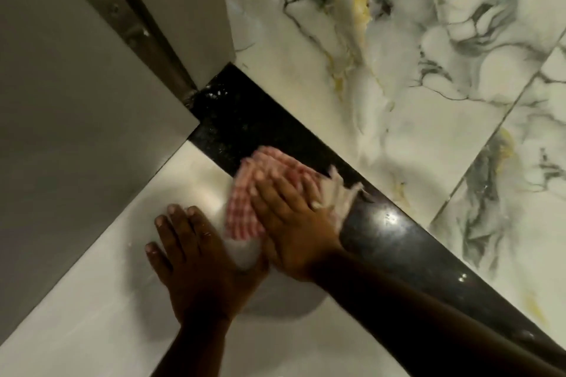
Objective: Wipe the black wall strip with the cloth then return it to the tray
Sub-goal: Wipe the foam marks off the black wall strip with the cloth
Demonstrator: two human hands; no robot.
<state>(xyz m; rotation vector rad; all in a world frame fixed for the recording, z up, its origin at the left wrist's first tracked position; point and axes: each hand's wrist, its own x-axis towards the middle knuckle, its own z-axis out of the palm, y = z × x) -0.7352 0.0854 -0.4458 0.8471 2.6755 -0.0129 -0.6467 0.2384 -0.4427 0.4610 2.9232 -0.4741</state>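
Marbled tile (413, 70) fills the top right, grey-veined with yellow streaks; a pale glossy surface (92, 300) spreads under your arms, a grey panel (61, 86) on the left. Between them the black wall strip (398, 239) runs diagonally, speckled white near its upper end. Your right hand (291, 223) presses flat, fingers spread, on the red-and-white checked cloth (245, 208), which is blurred and lies across the strip's lower edge. Your left hand (196, 260) lies open beside it, fingers splayed on the pale surface. No writing readable anywhere.
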